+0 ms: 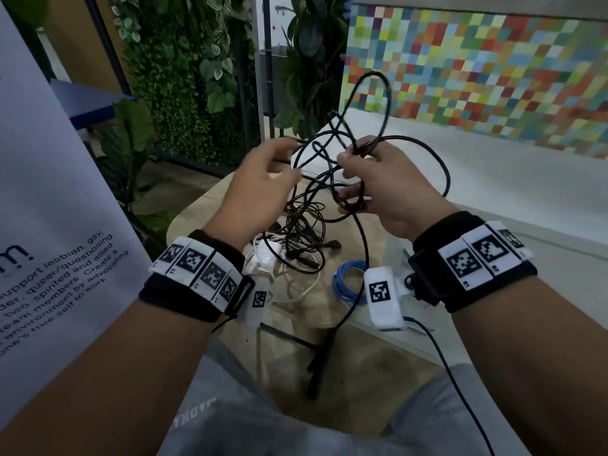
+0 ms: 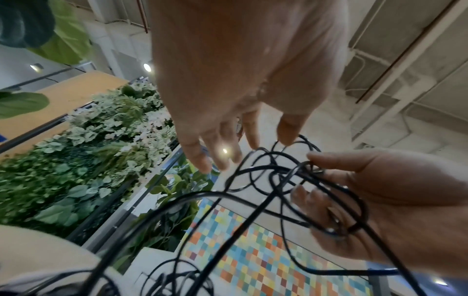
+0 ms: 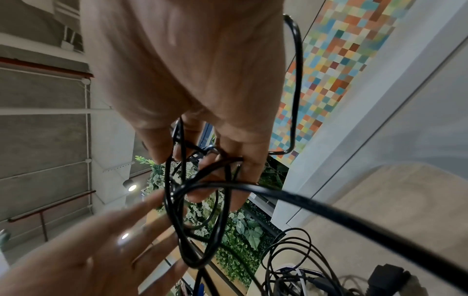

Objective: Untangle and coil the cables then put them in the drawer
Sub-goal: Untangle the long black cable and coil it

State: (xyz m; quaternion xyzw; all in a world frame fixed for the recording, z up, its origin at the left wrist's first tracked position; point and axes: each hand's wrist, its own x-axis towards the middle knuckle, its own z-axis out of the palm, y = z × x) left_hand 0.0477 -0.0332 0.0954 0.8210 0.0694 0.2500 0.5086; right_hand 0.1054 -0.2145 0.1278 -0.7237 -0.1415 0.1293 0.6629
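- A person's right hand (image 1: 391,189) grips several loops of a tangled black cable (image 1: 368,103), held up above the table (image 1: 200,209).
- The left hand (image 1: 260,189), at nine o'clock of the tangle, has fingers spread and holds nothing.
- At six o'clock a blue cable (image 1: 348,281) lies coiled; a dark pile (image 1: 302,225) and white cables (image 1: 296,291) remain knotted.
- No drawer is in view; most work appears left.

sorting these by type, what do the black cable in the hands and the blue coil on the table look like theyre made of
Black cable: looks like a smooth rubber or PVC jacket with a slight sheen, and it bends into loose loops in the right hand.
Blue coil: thinner, probably a plastic-jacketed wire with a matte look, wound in tight rings; too small to be sure.
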